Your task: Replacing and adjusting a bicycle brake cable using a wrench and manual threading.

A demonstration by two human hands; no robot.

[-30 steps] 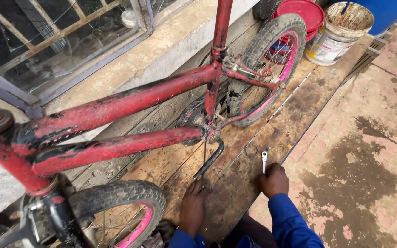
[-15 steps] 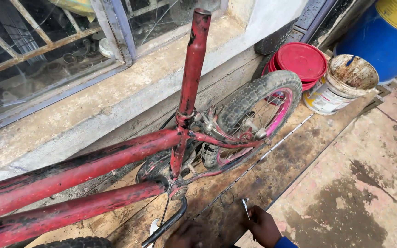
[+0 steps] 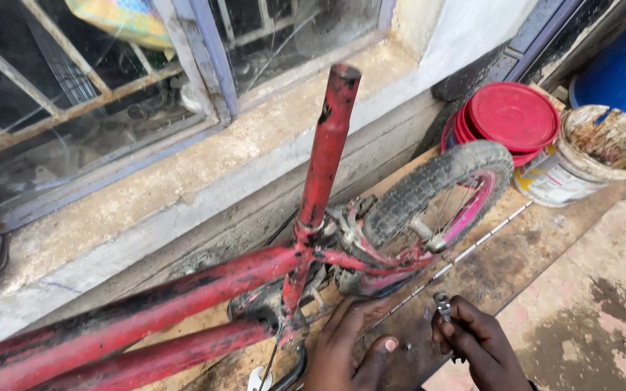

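Red, grimy bicycle frame (image 3: 182,304) leans against the window ledge; left hand (image 3: 345,347) rests open by its crank area, right hand (image 3: 480,347) grips a small metal spanner (image 3: 443,305). Loosening seems underway; seating the spanner squarely comes next.

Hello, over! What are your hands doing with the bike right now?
Left hand open, by the red bike frame. Right hand shut on a spanner. Thin rod lies just ahead of both.
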